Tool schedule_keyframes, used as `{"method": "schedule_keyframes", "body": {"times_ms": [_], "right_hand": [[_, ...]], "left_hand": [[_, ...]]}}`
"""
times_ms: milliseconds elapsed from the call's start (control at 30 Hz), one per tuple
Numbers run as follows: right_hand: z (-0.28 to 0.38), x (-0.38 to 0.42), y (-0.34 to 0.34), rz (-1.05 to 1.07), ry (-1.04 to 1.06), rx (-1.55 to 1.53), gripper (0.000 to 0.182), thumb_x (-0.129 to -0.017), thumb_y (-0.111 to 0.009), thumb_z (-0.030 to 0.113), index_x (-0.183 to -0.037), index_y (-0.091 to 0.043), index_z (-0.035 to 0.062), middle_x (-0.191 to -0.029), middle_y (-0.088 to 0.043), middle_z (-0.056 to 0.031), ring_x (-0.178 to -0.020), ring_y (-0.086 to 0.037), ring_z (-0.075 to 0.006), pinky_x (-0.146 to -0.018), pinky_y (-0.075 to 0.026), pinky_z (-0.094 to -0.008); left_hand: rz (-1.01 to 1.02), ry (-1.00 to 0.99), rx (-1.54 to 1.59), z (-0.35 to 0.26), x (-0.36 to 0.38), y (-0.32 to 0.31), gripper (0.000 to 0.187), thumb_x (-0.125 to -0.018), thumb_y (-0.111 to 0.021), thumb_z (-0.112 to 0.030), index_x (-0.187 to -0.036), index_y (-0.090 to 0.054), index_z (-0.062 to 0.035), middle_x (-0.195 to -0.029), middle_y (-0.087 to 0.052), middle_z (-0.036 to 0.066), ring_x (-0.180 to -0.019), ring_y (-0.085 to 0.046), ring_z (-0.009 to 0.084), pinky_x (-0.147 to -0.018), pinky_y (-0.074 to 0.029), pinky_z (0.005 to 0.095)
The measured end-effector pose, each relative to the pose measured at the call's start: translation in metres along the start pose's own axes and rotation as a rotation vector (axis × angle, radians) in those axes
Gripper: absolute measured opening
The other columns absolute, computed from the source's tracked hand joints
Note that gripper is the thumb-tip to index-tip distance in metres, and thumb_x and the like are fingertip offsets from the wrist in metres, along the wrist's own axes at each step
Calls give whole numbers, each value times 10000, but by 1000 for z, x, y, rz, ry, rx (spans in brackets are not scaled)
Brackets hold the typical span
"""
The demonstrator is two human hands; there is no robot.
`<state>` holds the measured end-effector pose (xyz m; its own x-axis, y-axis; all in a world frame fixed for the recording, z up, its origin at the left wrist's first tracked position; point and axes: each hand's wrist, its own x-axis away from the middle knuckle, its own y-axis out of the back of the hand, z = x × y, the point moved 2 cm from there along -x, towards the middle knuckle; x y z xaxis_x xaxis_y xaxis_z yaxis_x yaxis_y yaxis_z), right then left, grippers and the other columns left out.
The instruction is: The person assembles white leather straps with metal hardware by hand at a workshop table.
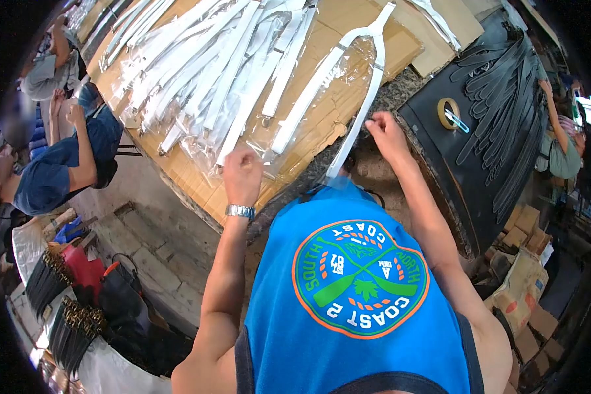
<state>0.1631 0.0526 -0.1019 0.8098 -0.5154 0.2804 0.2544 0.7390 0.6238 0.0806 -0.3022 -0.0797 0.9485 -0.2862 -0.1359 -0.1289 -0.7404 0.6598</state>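
Note:
White suspenders (378,60) in a Y shape lie on the cardboard, with one strap hanging over the front edge toward my shirt. Clear plastic shows around parts of them. My right hand (389,136) is beside that hanging strap, its fingers curled in; whether they grip anything is hidden. My left hand (243,172), below a metal wristwatch (240,211), is closed and slightly blurred at the near edge of a heap of white suspenders in clear plastic bags (203,85). What its fingers hold cannot be made out.
Cardboard (338,131) covers the table. On a dark surface at right lie a tape roll (448,113), a light-blue cutter (458,121) and many black straps (499,98). A seated person (59,167) is at left; another person (561,148) is at far right. Bundled black straps (75,328) sit lower left.

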Motion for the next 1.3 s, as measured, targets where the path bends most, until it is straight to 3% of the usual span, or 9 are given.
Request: {"method": "schedule_keyframes", "body": {"times_ms": [33, 167, 267, 467, 500, 600, 633, 833, 1300], "right_hand": [[-10, 5, -6, 109, -106, -110, 404, -874, -670, 332, -1097, -573, 9, -852, -624, -74, -762, -604, -191, -705, -498, -332], [-7, 20, -21, 285, -345, -400, 332, -881, -681, 356, -999, -549, 76, -768, -601, -21, -613, -549, -99, -495, -423, -250], [-4, 15, -25, 344, -370, -450, 301, -889, -679, 339, -1002, -545, 94, -730, -576, 4, -588, -527, -81, -484, -401, -234], [-8, 9, -35, 393, -376, -542, 305, -880, -692, 347, -964, -535, 99, -668, -527, 27, -536, -473, -64, -445, -363, -230], [-6, 8, -36, 397, -372, -566, 315, -876, -696, 352, -962, -533, 97, -662, -518, 28, -529, -465, -64, -438, -358, -234], [-4, 7, -35, 392, -384, -621, 329, -878, -698, 370, -928, -524, 95, -645, -491, 39, -518, -437, -55, -425, -337, -229], [-2, 7, -34, 402, -387, -637, 327, -880, -697, 372, -914, -526, 95, -645, -491, 40, -516, -435, -52, -425, -335, -226], [7, -9, -28, 460, -319, -671, 275, -887, -700, 344, -837, -574, 105, -636, -488, 62, -511, -428, -37, -429, -331, -206], [30, -40, -18, 571, -322, -704, 253, -916, -660, 379, -930, -574, 141, -685, -550, 57, -576, -535, -36, -476, -428, -180]], "left_hand": [[-86, 48, -32, -9, 3, 3, 260, -764, -679, -47, -1016, -613, -26, -991, -603, 121, -825, -571, 249, -757, -486, 357], [389, 85, 268, -56, 13, -11, 377, -741, -681, -39, -1112, -612, -55, -1084, -580, 132, -1023, -576, 266, -877, -486, 387], [650, -251, 145, -71, 27, -50, 444, -720, -714, -56, -1152, -619, -97, -1087, -582, 134, -1069, -578, 289, -915, -484, 394], [657, -263, -81, -66, 42, -81, 278, -762, -704, -110, -1037, -663, -125, -1070, -595, 82, -1065, -583, 279, -883, -491, 399], [541, -272, -16, -67, 41, -79, 149, -826, -668, -112, -974, -666, -117, -1032, -623, 74, -992, -628, 240, -830, -505, 364], [393, 377, 312, -57, 49, -61, 72, -902, -628, -128, -946, -654, -78, -984, -659, 92, -889, -665, 194, -766, -516, 325], [171, 311, 495, -51, 53, -57, 127, -963, -583, -162, -983, -627, -44, -964, -687, 92, -816, -679, 173, -707, -522, 293], [-49, 827, 886, -27, 82, -21, 155, -961, -599, -147, -1074, -551, -50, -983, -686, 108, -825, -686, 207, -673, -559, 293], [-500, 1111, 1184, -13, 143, -19, 145, -921, -657, -138, -1028, -566, -100, -927, -688, 85, -791, -696, 191, -614, -587, 297]]}}
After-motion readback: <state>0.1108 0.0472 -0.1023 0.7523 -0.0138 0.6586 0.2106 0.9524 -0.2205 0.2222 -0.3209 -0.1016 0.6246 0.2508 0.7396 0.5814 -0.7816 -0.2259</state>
